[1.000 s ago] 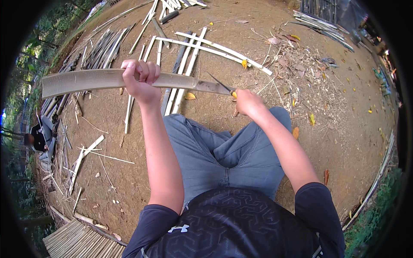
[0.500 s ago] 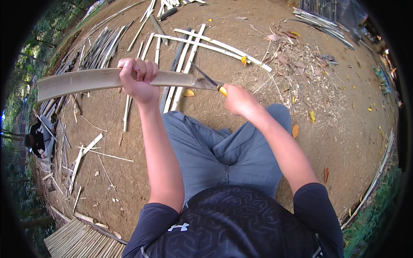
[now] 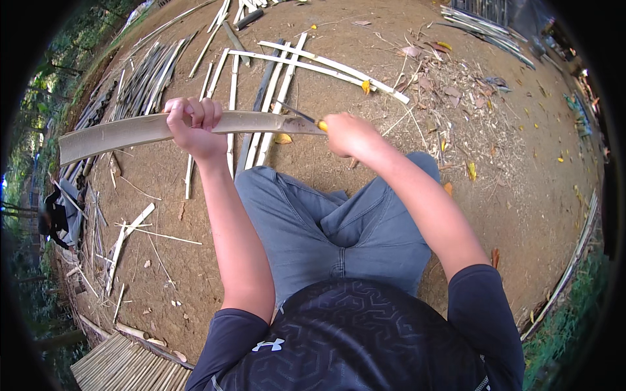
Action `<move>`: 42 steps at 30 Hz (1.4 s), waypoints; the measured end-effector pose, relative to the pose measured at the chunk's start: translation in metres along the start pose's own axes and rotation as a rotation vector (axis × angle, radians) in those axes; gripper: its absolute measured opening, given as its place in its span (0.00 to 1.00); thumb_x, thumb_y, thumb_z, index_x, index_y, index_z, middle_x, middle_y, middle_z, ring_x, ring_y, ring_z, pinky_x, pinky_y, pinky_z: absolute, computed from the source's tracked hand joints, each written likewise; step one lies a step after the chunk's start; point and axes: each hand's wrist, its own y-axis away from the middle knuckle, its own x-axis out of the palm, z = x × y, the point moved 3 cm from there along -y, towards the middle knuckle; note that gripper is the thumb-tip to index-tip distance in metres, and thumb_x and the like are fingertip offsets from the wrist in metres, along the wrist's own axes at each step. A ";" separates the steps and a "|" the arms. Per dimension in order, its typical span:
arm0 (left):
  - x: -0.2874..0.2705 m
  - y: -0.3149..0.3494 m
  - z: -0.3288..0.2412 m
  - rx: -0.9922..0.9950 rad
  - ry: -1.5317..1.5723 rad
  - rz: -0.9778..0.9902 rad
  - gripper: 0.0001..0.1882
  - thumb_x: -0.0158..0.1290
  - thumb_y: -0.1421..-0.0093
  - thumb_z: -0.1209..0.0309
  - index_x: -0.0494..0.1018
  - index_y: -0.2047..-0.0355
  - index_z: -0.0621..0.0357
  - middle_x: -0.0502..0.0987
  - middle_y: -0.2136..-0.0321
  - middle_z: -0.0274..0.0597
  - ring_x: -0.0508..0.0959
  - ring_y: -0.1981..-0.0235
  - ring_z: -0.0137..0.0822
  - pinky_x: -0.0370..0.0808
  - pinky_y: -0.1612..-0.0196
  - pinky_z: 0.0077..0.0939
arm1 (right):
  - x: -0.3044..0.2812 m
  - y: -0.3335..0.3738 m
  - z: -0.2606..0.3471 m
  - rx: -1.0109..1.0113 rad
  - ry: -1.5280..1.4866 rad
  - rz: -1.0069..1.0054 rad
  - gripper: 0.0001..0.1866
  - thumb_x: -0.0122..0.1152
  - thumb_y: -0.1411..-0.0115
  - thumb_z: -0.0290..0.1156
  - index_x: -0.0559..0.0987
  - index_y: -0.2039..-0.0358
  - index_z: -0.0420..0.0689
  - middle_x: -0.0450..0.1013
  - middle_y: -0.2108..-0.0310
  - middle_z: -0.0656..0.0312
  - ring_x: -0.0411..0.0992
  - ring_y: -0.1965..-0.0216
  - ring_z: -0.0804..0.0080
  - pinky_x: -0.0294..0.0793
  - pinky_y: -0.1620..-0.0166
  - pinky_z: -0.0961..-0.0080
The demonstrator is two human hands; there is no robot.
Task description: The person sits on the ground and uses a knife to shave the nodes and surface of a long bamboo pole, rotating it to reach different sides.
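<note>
A long, pale split-bamboo strip (image 3: 111, 135) stretches crosswise in front of me, above my crossed legs. My left hand (image 3: 197, 124) is wrapped round it near its middle. My right hand (image 3: 352, 135) is closed on the yellow handle of a knife (image 3: 304, 116) at the strip's right end. The thin dark blade points up and to the left, over the strip's darker end section. Whether the edge touches the bamboo I cannot tell. The strip's far right tip is hidden by my right hand.
Several pale bamboo slats (image 3: 287, 91) lie crossed on the dirt ahead. A heap of thin strips (image 3: 147, 78) lies at the far left. Shavings and dry leaves (image 3: 456, 104) cover ground on the right. A slatted bamboo platform (image 3: 127, 365) stands at the lower left.
My left hand has shifted left along with a slight drop. My right hand and the knife have moved left and a little up, the blade now lying flatter over the strip.
</note>
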 end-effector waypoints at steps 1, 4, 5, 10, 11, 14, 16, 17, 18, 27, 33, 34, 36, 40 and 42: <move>0.000 0.001 0.000 0.003 -0.005 0.004 0.13 0.41 0.38 0.64 0.57 0.79 0.49 0.47 0.89 0.27 0.47 0.88 0.22 0.48 0.83 0.21 | -0.005 0.006 0.012 -0.016 0.020 -0.036 0.16 0.54 0.43 0.21 0.76 0.53 0.41 0.78 0.57 0.49 0.78 0.54 0.57 0.79 0.52 0.63; 0.002 0.003 -0.001 0.013 -0.008 0.015 0.14 0.41 0.38 0.64 0.57 0.80 0.49 0.47 0.89 0.27 0.47 0.88 0.22 0.48 0.83 0.20 | -0.007 0.012 0.026 -0.037 0.050 -0.075 0.13 0.58 0.41 0.24 0.79 0.56 0.39 0.78 0.56 0.48 0.79 0.54 0.61 0.80 0.52 0.68; 0.002 0.003 0.000 0.012 -0.003 0.015 0.14 0.41 0.38 0.65 0.57 0.80 0.49 0.47 0.89 0.27 0.47 0.88 0.22 0.48 0.83 0.20 | -0.001 0.004 0.016 -0.040 0.054 -0.063 0.13 0.57 0.41 0.23 0.78 0.56 0.38 0.78 0.57 0.47 0.79 0.55 0.60 0.81 0.53 0.67; -0.004 0.003 -0.001 0.010 0.006 0.007 0.14 0.41 0.38 0.65 0.57 0.80 0.49 0.47 0.89 0.27 0.47 0.88 0.22 0.48 0.83 0.20 | -0.001 0.002 0.015 -0.037 0.063 -0.075 0.12 0.56 0.41 0.21 0.78 0.57 0.34 0.78 0.57 0.47 0.79 0.56 0.61 0.83 0.59 0.67; -0.001 0.002 -0.001 0.023 0.000 0.006 0.14 0.41 0.38 0.65 0.57 0.80 0.49 0.47 0.89 0.28 0.47 0.89 0.22 0.48 0.83 0.20 | 0.000 0.005 0.020 -0.038 0.062 -0.105 0.12 0.56 0.41 0.21 0.79 0.57 0.35 0.79 0.57 0.49 0.79 0.56 0.62 0.83 0.60 0.67; 0.006 0.005 0.000 0.007 0.010 0.014 0.14 0.42 0.38 0.65 0.57 0.80 0.49 0.47 0.89 0.28 0.47 0.89 0.22 0.48 0.83 0.20 | 0.014 -0.013 -0.014 0.008 0.074 -0.019 0.11 0.54 0.40 0.21 0.78 0.56 0.34 0.79 0.59 0.47 0.80 0.59 0.63 0.83 0.61 0.68; 0.006 0.003 -0.002 0.009 0.017 0.035 0.14 0.42 0.38 0.65 0.56 0.80 0.49 0.48 0.89 0.28 0.47 0.89 0.22 0.48 0.83 0.20 | 0.002 -0.010 -0.018 -0.025 0.112 0.033 0.11 0.51 0.39 0.20 0.75 0.56 0.34 0.78 0.61 0.44 0.80 0.60 0.61 0.83 0.61 0.69; 0.006 0.005 -0.005 0.008 0.020 0.063 0.13 0.42 0.38 0.65 0.56 0.80 0.49 0.48 0.89 0.27 0.47 0.89 0.22 0.49 0.83 0.20 | 0.002 -0.006 -0.013 -0.029 0.108 -0.042 0.11 0.51 0.39 0.21 0.75 0.56 0.36 0.78 0.60 0.47 0.80 0.60 0.61 0.83 0.61 0.68; 0.007 0.010 -0.005 -0.004 0.020 0.086 0.13 0.42 0.38 0.65 0.56 0.80 0.49 0.48 0.89 0.27 0.47 0.89 0.22 0.49 0.83 0.20 | 0.005 0.006 -0.003 -0.030 0.100 -0.106 0.11 0.51 0.39 0.21 0.75 0.56 0.37 0.79 0.60 0.49 0.80 0.60 0.60 0.82 0.61 0.67; -0.004 0.000 -0.001 -0.005 -0.014 -0.072 0.10 0.40 0.41 0.68 0.56 0.80 0.49 0.48 0.88 0.27 0.47 0.88 0.22 0.48 0.83 0.20 | 0.020 -0.004 -0.003 -0.080 0.040 -0.190 0.11 0.49 0.37 0.24 0.76 0.57 0.36 0.78 0.65 0.47 0.80 0.66 0.59 0.82 0.64 0.63; 0.002 0.003 0.001 0.010 0.006 0.001 0.11 0.41 0.40 0.67 0.56 0.80 0.49 0.47 0.89 0.28 0.47 0.88 0.22 0.48 0.83 0.20 | 0.043 -0.026 -0.049 -0.017 0.113 -0.180 0.11 0.45 0.33 0.22 0.75 0.55 0.37 0.78 0.65 0.50 0.80 0.67 0.64 0.82 0.71 0.73; 0.000 0.005 0.000 0.013 0.006 0.016 0.12 0.41 0.39 0.66 0.56 0.79 0.49 0.47 0.88 0.28 0.47 0.88 0.22 0.49 0.83 0.20 | 0.034 -0.016 -0.036 -0.005 0.103 -0.163 0.12 0.45 0.33 0.23 0.75 0.54 0.38 0.78 0.65 0.51 0.80 0.66 0.64 0.82 0.70 0.72; 0.001 0.004 -0.001 0.019 0.009 0.039 0.12 0.41 0.38 0.65 0.57 0.79 0.49 0.48 0.88 0.27 0.47 0.89 0.22 0.48 0.84 0.20 | 0.021 0.004 -0.009 0.020 0.041 -0.163 0.14 0.47 0.38 0.21 0.73 0.52 0.42 0.78 0.63 0.50 0.79 0.58 0.56 0.80 0.57 0.59; 0.018 -0.003 0.004 0.011 0.029 0.044 0.12 0.41 0.37 0.66 0.57 0.78 0.49 0.48 0.88 0.27 0.47 0.89 0.22 0.48 0.85 0.21 | 0.049 -0.027 -0.063 0.091 0.034 -0.201 0.14 0.48 0.38 0.20 0.74 0.52 0.42 0.78 0.62 0.50 0.79 0.59 0.55 0.81 0.57 0.59; 0.020 -0.002 0.002 0.006 0.028 0.086 0.12 0.41 0.37 0.65 0.57 0.78 0.49 0.48 0.88 0.27 0.47 0.89 0.22 0.49 0.84 0.21 | 0.043 -0.026 -0.069 0.114 0.032 -0.122 0.14 0.48 0.38 0.20 0.74 0.53 0.42 0.78 0.61 0.50 0.79 0.58 0.56 0.80 0.58 0.60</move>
